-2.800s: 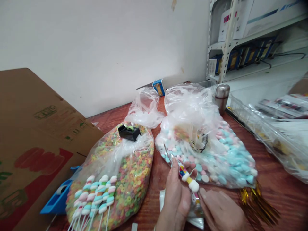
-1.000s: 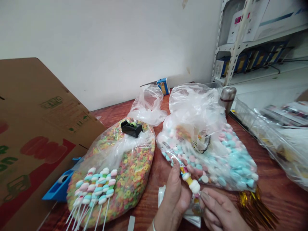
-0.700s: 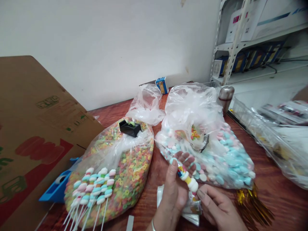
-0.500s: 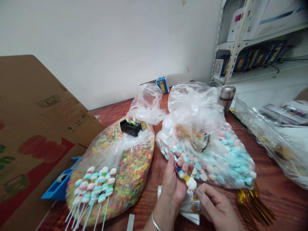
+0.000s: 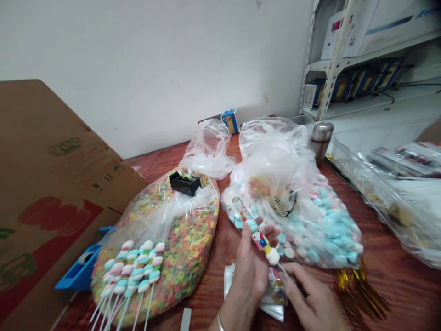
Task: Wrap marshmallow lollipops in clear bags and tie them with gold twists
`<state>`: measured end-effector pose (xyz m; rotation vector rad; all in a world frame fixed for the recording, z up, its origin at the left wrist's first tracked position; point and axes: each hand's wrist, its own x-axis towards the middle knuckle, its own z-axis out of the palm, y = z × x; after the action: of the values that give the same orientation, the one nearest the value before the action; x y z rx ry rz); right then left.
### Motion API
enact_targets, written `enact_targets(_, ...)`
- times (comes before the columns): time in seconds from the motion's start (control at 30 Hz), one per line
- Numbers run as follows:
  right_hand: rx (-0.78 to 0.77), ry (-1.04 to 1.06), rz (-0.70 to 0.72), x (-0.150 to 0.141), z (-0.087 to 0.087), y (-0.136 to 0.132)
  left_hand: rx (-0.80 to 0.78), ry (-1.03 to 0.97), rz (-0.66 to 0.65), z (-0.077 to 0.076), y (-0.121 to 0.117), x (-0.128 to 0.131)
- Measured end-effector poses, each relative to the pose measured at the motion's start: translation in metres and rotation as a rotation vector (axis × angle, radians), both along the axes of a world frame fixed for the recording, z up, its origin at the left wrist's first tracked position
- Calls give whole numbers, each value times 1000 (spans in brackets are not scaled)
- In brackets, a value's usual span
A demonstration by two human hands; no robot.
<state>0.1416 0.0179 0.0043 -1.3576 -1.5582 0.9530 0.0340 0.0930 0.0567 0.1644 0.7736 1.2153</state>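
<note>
My left hand (image 5: 251,266) supports a marshmallow candy skewer (image 5: 273,256) in a clear printed bag, the thumb along one side and the fingers loosely curled on the other. The bag's top end reaches past my fingertips, over a large bag of pastel marshmallows (image 5: 324,230). At the skewer's lower end, my right hand (image 5: 306,294) pinches the thin white stick between thumb and finger. Beneath both hands lies a stack of clear printed bags (image 5: 275,310), partly covered. Several finished marshmallow skewers (image 5: 138,266) rest to the left on a big bag of colourful ring candies (image 5: 189,248).
A black tape dispenser (image 5: 185,184) sits on the ring-candy bag. Gold twist ties (image 5: 361,292) lie at right, near a clear plastic bin (image 5: 375,207) and a metal flask (image 5: 321,140). A cardboard box (image 5: 62,184) and blue dispenser (image 5: 77,271) stand left.
My left fingers have loosened and spread a little, showing more of the skewer and its bag. My right hand has shifted slightly down along the stick. The view has moved slightly.
</note>
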Motion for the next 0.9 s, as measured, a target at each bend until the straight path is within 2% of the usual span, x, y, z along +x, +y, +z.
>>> enact_targets(0.1,-63,71,69,1,-3,-1,27,54,13,-3,-5,3)
enact_targets(0.27,-134,267,-10,-8,-4,8,41,60,-99,-14,-24,15)
enact_targets(0.37,-209,395,-2,-10,-4,11,86,-2,-95,-13,-14,3)
enact_targets(0.43,-233,405,27,-9,-6,10,130,-25,-58,-9,0,-8)
enact_targets(0.5,-175,294,55,-8,-9,8,156,-36,-40,-3,11,-14)
enact_targets(0.53,-92,189,50,-7,-12,7,152,-47,-36,-1,14,-14)
enact_targets(0.67,440,-332,-90,-6,-19,8,93,-25,48,4,9,3)
enact_targets(0.73,551,-456,-166,-7,-19,12,86,6,70,5,0,15)
enact_targets(0.8,498,-439,-200,-7,-15,14,71,5,57,4,-6,20)
enact_targets(0.9,222,-227,-105,-6,-7,12,22,2,61,1,-5,14)
